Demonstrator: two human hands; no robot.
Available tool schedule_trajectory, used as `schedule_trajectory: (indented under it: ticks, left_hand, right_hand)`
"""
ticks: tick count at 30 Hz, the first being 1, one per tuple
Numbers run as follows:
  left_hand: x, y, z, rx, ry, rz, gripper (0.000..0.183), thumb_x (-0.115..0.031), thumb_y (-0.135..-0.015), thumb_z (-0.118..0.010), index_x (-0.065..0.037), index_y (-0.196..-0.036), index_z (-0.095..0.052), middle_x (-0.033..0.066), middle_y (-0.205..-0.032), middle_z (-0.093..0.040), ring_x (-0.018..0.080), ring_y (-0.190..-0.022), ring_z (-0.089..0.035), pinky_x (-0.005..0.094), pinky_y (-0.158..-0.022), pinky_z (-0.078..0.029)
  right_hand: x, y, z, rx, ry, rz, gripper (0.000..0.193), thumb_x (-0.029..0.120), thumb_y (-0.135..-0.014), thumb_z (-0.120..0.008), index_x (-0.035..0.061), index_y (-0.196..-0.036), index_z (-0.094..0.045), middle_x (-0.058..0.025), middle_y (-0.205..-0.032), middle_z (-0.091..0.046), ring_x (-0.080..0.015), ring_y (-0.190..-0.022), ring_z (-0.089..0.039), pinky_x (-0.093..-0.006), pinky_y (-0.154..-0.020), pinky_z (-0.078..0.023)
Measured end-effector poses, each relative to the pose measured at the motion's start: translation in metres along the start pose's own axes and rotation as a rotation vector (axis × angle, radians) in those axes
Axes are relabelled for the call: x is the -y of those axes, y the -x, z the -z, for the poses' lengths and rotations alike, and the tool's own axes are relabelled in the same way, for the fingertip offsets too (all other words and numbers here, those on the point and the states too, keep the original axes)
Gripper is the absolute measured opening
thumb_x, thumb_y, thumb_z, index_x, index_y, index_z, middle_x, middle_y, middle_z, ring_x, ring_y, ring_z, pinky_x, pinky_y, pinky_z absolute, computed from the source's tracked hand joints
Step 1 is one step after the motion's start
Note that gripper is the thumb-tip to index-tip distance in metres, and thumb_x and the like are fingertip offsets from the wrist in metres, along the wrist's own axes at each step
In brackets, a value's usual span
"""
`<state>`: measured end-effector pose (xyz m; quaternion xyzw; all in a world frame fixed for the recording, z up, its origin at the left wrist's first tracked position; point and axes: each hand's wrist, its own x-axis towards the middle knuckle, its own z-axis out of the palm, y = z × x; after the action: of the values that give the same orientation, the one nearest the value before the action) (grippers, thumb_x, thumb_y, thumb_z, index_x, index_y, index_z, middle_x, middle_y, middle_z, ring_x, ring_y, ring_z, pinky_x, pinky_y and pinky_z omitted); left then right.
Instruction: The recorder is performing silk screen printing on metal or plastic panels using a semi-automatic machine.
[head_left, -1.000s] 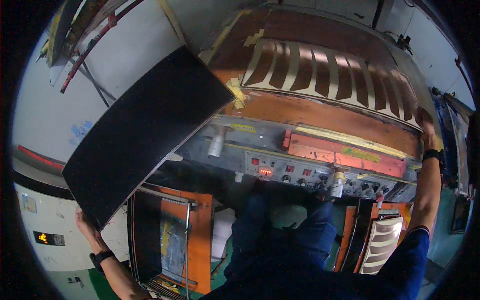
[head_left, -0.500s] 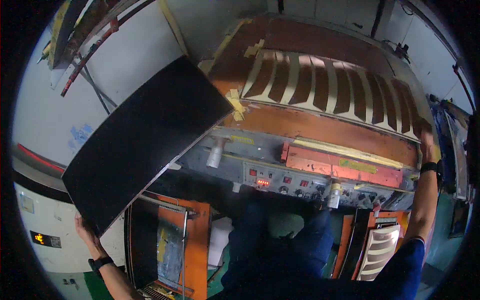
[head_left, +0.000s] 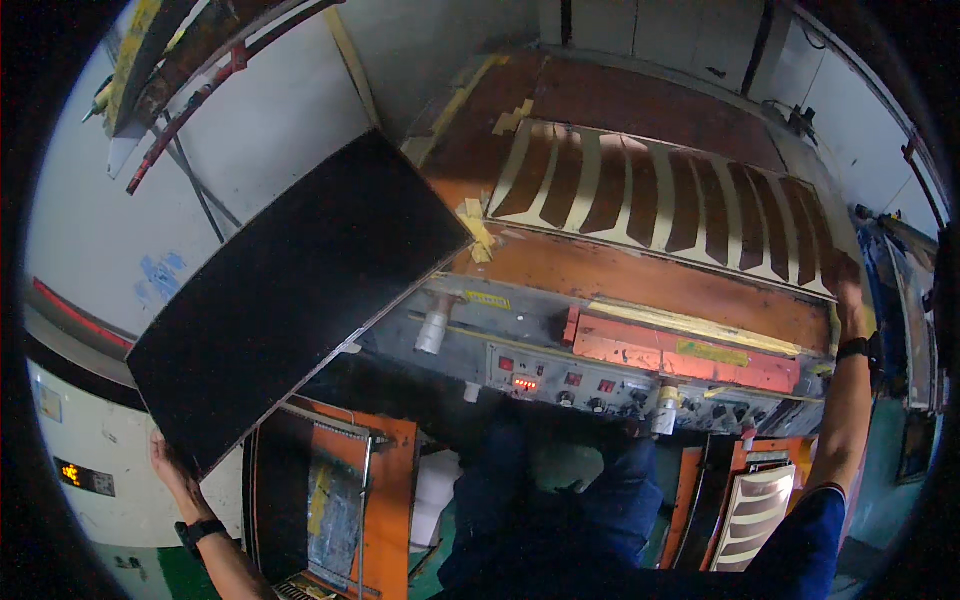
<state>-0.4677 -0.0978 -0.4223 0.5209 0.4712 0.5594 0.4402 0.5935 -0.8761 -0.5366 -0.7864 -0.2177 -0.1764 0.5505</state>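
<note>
Along the lower left corner of a large black panel [head_left: 300, 290], my left hand [head_left: 175, 468] is closed on the edge. The panel slants up to the right, and its right corner reaches the front left of an orange-brown bed [head_left: 590, 262]. A thin sheet [head_left: 640, 240] with curved brown shapes separated by cream strips lies on that bed. My right hand [head_left: 849, 280] is at the right end of this sheet, touching or very close to its edge. Its fingers are dark and partly hidden, so their grip cannot be made out.
Below the bed runs a grey control panel [head_left: 590, 385] with red switches, knobs and a lit display. A red bar [head_left: 690, 352] and metal cylinders stick out in front. Orange-framed racks [head_left: 395, 500] stand low, a smaller patterned sheet [head_left: 755, 510] at right. A red rod [head_left: 190, 125] hangs upper left.
The whole view has shifted slightly, so the bed and control panel appear lower. Both hands keep their places at the black panel and the patterned sheet.
</note>
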Motion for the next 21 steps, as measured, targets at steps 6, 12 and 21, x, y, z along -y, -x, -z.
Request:
schedule_trajectory:
  ticks: [6,12,21]
  left_hand:
    - [-0.001,0.004,0.003,0.032,0.004,0.001,0.024,-0.022,-0.097,-0.051,-0.002,-0.109,-0.058,0.0094,-0.104,-0.064,0.0198,-0.092,-0.061,0.0325,-0.082,-0.048]
    - [-0.012,0.017,-0.008,-0.021,0.019,0.021,0.026,-0.021,-0.097,-0.05,-0.002,-0.114,-0.057,0.0105,-0.104,-0.064,0.0219,-0.093,-0.061,0.0329,-0.083,-0.049]
    - [-0.021,0.041,0.011,-0.045,0.017,-0.122,0.021,-0.016,-0.096,-0.052,-0.003,-0.111,-0.057,0.0087,-0.104,-0.064,0.0175,-0.093,-0.061,0.0313,-0.083,-0.049]
  right_hand:
    - [0.005,-0.023,0.001,0.442,0.555,0.165,0.026,0.031,-0.092,-0.05,0.007,-0.087,-0.057,0.0021,-0.066,-0.052,-0.0097,-0.055,-0.047,-0.0291,-0.049,-0.034]
    - [0.044,0.006,-0.03,0.249,0.356,-0.141,0.018,0.023,-0.09,-0.053,0.0101,-0.078,-0.056,0.0021,-0.064,-0.05,-0.0087,-0.054,-0.047,-0.0283,-0.046,-0.032]
    - [0.301,0.068,-0.31,0.801,-0.364,-0.35,0.03,0.028,-0.092,-0.051,0.0111,-0.117,-0.053,-0.0053,-0.113,-0.052,-0.0171,-0.101,-0.048,-0.0362,-0.082,-0.041]
